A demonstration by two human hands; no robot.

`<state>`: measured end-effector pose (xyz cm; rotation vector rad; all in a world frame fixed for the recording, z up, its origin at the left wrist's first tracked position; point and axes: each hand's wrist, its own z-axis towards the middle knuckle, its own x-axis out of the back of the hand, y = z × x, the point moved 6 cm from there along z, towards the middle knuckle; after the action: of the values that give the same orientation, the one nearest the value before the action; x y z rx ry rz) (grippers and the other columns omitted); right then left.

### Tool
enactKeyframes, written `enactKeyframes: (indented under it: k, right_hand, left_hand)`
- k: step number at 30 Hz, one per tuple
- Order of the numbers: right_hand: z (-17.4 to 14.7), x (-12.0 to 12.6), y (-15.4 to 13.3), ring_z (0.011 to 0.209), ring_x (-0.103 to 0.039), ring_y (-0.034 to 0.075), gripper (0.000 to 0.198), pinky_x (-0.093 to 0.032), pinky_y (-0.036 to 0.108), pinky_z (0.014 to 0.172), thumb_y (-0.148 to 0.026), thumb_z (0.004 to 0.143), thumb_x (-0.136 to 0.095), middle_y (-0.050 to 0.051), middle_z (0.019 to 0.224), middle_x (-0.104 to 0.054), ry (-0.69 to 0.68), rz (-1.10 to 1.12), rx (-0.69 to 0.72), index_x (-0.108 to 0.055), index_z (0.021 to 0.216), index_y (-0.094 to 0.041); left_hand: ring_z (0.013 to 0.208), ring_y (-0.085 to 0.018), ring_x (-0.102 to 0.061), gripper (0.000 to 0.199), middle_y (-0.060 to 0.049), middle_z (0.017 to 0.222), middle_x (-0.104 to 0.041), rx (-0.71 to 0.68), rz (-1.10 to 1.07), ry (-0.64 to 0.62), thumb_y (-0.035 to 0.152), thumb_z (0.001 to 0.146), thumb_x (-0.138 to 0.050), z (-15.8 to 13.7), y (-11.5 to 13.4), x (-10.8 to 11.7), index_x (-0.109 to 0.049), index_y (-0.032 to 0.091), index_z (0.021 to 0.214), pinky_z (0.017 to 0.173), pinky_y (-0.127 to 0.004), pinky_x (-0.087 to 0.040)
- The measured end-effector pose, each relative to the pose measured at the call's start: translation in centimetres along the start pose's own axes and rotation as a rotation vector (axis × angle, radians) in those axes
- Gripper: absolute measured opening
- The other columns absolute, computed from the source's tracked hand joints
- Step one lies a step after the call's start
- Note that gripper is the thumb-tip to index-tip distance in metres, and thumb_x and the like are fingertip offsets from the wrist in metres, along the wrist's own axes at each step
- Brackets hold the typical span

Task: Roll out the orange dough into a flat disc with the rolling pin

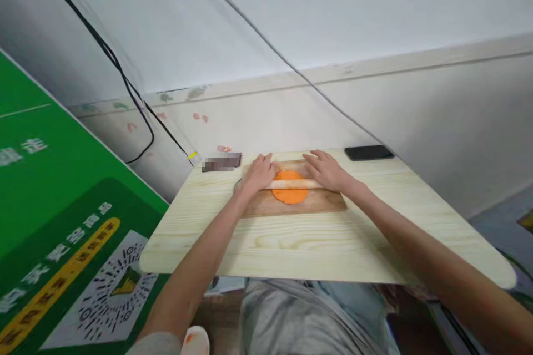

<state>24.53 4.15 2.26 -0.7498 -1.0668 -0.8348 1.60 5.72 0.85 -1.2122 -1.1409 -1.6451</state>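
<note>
A pale wooden rolling pin (287,184) lies crosswise over a flat, roughly round orange sheet, dough by its look (290,196). Under both is a brown wooden board (266,208). My left hand (260,173) rests on the pin's left end, fingers stretched forward past it. On the right end presses my right hand (327,171), palm down with its fingers spread. Neither hand is wrapped round the pin. The pin's two ends are hidden beneath my hands, and it covers a band across the middle of the orange sheet.
The board sits on a light wood-grain table (266,247) against a white wall. A black phone (368,152) lies at the back right, a dark, partly blurred flat object (233,161) at the back left. Cables (112,58) hang along the wall. A green printed panel (83,188) stands left.
</note>
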Motion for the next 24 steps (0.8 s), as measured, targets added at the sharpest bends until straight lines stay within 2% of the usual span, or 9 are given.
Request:
enactKeyframes:
  k: [5,10,13,18,24]
  right_hand:
    - [-2.8,-0.3,-1.3,0.152,-0.049,0.034,0.06,-0.041,0.054,0.125,-0.042,0.113,-0.025,0.02,0.16,-0.057,0.053,-0.001,0.072,-0.057,0.157,-0.015]
    - [-5.2,0.0,-3.0,0.155,-0.044,0.034,0.06,-0.042,0.056,0.124,-0.04,0.114,-0.024,0.017,0.161,-0.057,0.114,-0.036,0.049,-0.049,0.164,-0.019]
    - [-5.6,0.0,-3.4,0.155,-0.044,0.035,0.062,-0.041,0.058,0.124,-0.041,0.114,-0.023,0.019,0.162,-0.057,0.096,-0.048,0.032,-0.049,0.165,-0.016]
    - [-4.1,-0.7,-1.9,0.156,-0.043,0.036,0.063,-0.039,0.058,0.125,-0.045,0.113,-0.023,0.017,0.165,-0.054,0.015,-0.041,-0.016,-0.051,0.163,-0.02]
    - [-0.8,-1.0,0.4,0.159,-0.037,0.041,0.063,-0.034,0.065,0.126,-0.05,0.111,-0.033,0.018,0.165,-0.052,-0.071,-0.016,-0.096,-0.051,0.164,-0.022]
  left_hand:
    - [0.16,-0.03,-0.042,0.058,-0.016,0.169,-0.05,-0.024,-0.002,-0.044,0.035,0.112,-0.025,-0.4,0.3,-0.4,-0.045,0.013,0.161,0.132,-0.045,-0.032]
    - [0.166,-0.032,-0.033,0.066,-0.015,0.178,-0.037,0.036,-0.043,-0.127,0.043,0.113,-0.02,-1.1,0.6,-0.5,-0.036,0.012,0.169,0.136,-0.046,-0.022]
    - [0.166,-0.031,-0.032,0.067,-0.014,0.178,-0.036,0.049,-0.056,-0.142,0.045,0.113,-0.021,-1.4,0.7,-0.4,-0.035,0.013,0.17,0.137,-0.046,-0.02]
    - [0.163,-0.028,-0.039,0.065,-0.016,0.174,-0.043,0.028,-0.062,-0.116,0.042,0.113,-0.021,-1.3,0.7,-0.1,-0.04,0.012,0.167,0.135,-0.044,-0.026]
    - [0.15,-0.027,-0.054,0.057,-0.018,0.162,-0.058,0.026,-0.073,0.015,0.031,0.112,-0.027,-0.7,0.4,0.1,-0.052,0.008,0.158,0.129,-0.039,-0.036]
